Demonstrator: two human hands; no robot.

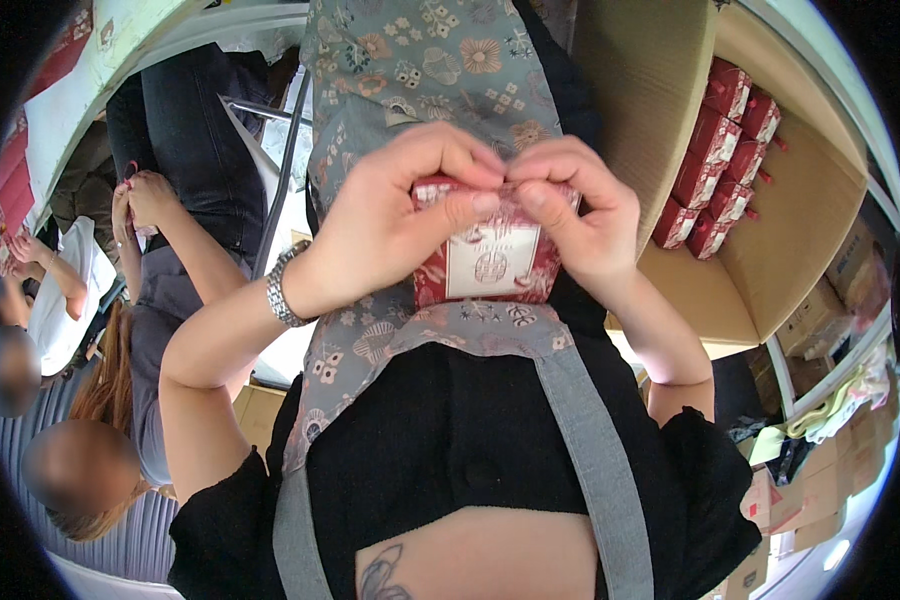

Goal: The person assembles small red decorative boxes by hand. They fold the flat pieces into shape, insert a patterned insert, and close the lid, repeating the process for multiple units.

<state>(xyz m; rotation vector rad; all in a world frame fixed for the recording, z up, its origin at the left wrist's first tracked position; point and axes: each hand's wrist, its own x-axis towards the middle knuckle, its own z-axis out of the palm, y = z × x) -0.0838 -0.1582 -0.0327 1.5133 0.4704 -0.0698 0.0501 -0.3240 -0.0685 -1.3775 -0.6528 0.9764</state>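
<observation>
A small red patterned gift box (pixel 490 265) with a white label panel is in front of my body, over the grey-green floral apron (pixel 370 335). My left hand (pixel 405 205), with a metal watch at its wrist, curls over the box's upper left side. From the other side my right hand (pixel 585 210) closes on the upper right. Both thumbs and bent fingers meet in a pinch at the top edge of the box. Whatever lies between the fingertips is too small and hidden to make out.
To the right stands an open cardboard carton (pixel 725 290) holding several similar red boxes (pixel 710 145) with red tassels or ribbon ends. A co-worker sits on the left, their hands (pixel 148 200) close together; another person is farther left. More cartons (pixel 815 490) are at the lower right.
</observation>
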